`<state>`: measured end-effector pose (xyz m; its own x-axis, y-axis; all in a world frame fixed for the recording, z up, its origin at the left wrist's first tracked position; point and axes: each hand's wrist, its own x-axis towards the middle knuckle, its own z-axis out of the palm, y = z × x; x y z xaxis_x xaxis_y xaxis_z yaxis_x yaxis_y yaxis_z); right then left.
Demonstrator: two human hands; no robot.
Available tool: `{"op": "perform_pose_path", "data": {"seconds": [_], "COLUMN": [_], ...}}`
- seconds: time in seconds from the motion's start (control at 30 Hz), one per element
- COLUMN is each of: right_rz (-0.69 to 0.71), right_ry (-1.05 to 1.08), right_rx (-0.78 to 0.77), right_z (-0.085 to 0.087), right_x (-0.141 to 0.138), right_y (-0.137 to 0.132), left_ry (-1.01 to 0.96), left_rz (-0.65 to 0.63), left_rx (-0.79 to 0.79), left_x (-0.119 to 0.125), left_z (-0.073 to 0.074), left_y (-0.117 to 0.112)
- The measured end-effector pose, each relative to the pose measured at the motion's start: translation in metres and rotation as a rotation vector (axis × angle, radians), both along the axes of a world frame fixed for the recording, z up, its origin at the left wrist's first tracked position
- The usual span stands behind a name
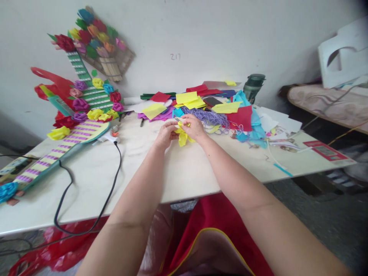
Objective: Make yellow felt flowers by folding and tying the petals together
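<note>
A yellow crepe-paper flower [182,137] is held between my two hands, just above the middle of the table. My left hand [166,134] grips its left side, with the fingers closed at the top. From the right, my right hand [194,126] pinches the flower too, and a small greyish pointed piece [178,119] shows between the fingertips; I cannot tell what it is. Tangled purple yarn [205,117] lies right behind my hands. Near it are yellow paper sheets [189,100] and a red sheet [241,119].
A guitar-shaped craft [57,147] with paper flowers stands at left. A glue gun [110,136] with a black cord [115,184] lies beside it. A dark green bottle [253,88] stands behind blue paper [257,132]. At right are paper scraps [280,122] and a red card [324,150].
</note>
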<state>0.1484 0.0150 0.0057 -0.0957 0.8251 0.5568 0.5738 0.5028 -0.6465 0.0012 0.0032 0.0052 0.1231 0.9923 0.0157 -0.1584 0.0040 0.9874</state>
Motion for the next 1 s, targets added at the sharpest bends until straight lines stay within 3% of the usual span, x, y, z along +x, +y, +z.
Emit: {"op": "perform_pose_path", "data": {"seconds": [0.37,1.0], "right_rz": [-0.008,-0.026], "right_ry": [0.003,-0.002], "right_rx": [-0.031,-0.064], "right_z": [-0.0029,-0.0036], "right_x": [-0.0001,-0.0011], "right_y": [0.0026,0.0018], "left_ry": [-0.013,0.029], "left_rz": [-0.042,-0.029], "left_rx": [0.016,-0.011], "left_x": [-0.0035,-0.0019], "left_z": [-0.0086,-0.0062], "left_y": [0.0038,-0.0007]}}
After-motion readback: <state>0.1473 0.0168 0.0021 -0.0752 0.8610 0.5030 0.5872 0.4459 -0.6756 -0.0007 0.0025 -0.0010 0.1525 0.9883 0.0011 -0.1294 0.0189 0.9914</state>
